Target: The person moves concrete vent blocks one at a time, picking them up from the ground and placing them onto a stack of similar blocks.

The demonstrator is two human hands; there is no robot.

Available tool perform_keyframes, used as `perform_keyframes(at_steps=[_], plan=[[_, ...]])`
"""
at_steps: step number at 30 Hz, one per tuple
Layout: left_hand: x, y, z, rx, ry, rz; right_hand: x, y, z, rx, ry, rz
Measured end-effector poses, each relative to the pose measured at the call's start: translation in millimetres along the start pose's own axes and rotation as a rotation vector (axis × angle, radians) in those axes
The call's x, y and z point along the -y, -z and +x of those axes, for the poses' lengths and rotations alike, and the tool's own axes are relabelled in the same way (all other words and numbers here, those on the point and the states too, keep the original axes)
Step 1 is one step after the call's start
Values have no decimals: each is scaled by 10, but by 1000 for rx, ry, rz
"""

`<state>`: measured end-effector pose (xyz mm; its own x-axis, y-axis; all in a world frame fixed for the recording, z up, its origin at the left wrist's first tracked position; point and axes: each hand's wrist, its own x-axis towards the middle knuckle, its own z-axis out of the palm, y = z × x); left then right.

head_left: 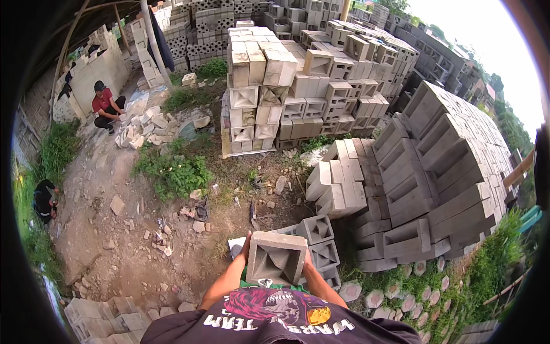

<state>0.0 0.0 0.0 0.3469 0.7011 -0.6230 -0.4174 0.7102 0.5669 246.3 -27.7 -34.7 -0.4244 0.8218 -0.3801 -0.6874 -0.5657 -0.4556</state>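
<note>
While both hands clasp it from opposite sides, left hand (pixel 246 247) and right hand (pixel 307 259), the hollow concrete block (pixel 276 258) sits chest-high against the person's shirt (pixel 275 321). It looks heavy, stiff and rough, best gripped by its flat outer walls. More blocks (pixel 321 243) lie stacked just beyond.

A square grey concrete ventilation block (pixel 277 258) is shown held at chest height, near and slightly right of centre. Its hollow face, with four sloped inner walls narrowing to a central opening, is turned upward toward the camera. The block is gripped on its left side by the left hand (pixel 246 247) and on its right side by the right hand (pixel 307 259).
</note>
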Motion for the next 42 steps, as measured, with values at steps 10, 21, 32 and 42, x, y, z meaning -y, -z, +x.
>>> perform_keyframes(at_steps=[10, 21, 32, 42], plan=[[-201, 1123, -57, -147, -154, -301, -271, -801, 1185, -44, -268, -313], [-1252, 2075, -502, -290, -658, -593, -610, -1736, 2681, 226, -690, -631], [-391, 2913, -1665, -660, -989, -1002, -2248, -3442, 3194, 499, -1198, -743], [535, 3125, -2295, -1101, -1183, -1150, -3799, -4048, 2979, 722, -1369, -1062]])
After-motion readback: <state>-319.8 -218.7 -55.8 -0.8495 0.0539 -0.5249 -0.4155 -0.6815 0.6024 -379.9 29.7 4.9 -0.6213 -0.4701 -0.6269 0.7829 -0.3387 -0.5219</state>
